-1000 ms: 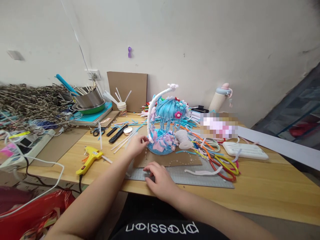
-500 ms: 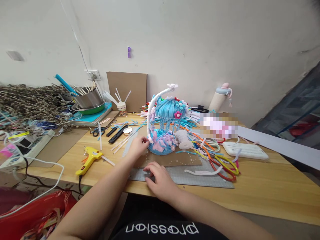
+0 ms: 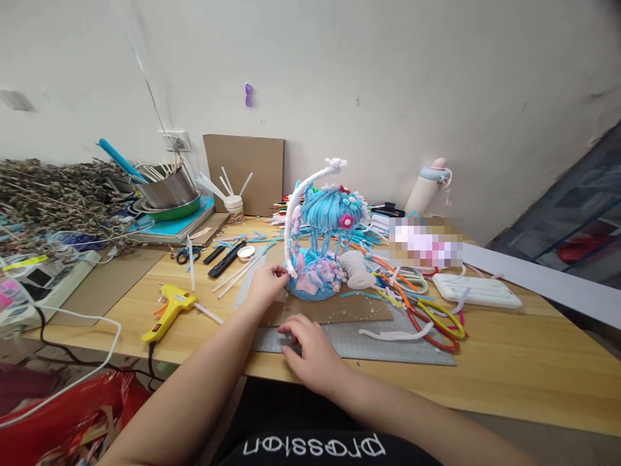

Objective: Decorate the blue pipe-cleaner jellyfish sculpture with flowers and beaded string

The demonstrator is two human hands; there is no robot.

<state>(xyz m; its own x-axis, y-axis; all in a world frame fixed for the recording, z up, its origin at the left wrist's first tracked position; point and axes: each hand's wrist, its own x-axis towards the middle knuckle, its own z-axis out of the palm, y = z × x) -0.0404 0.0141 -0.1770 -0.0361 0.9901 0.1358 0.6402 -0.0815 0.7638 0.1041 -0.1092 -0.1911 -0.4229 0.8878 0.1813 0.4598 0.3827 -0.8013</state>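
Observation:
A blue pipe-cleaner jellyfish (image 3: pixel 332 210) with flowers on its cap stands above a round blue base (image 3: pixel 313 292) covered in pink and blue fuzzy pieces. A white curved pipe-cleaner stem (image 3: pixel 292 217) rises from the base's left side and arches over the cap. Thumb and fingertips of my left hand (image 3: pixel 266 286) are closed at the lower end of this stem. My right hand (image 3: pixel 313 353) rests over the grey cutting mat (image 3: pixel 398 346) and the cardboard's (image 3: pixel 315 314) front edge, thumb and fingers apart, holding nothing. The left fingertips are partly hidden.
A yellow glue gun (image 3: pixel 169 310) lies left, near scissors (image 3: pixel 188 252) and a black cutter (image 3: pixel 227 260). White spools (image 3: pixel 360 280), red-and-yellow-handled tools (image 3: pixel 439 323) and loose pipe cleaners lie right. A steel pot (image 3: pixel 169 188) and a bottle (image 3: pixel 427 188) stand behind.
The view has shifted very slightly, so things at the left appear further left. Both hands and the jellyfish piece hold nearly the same position.

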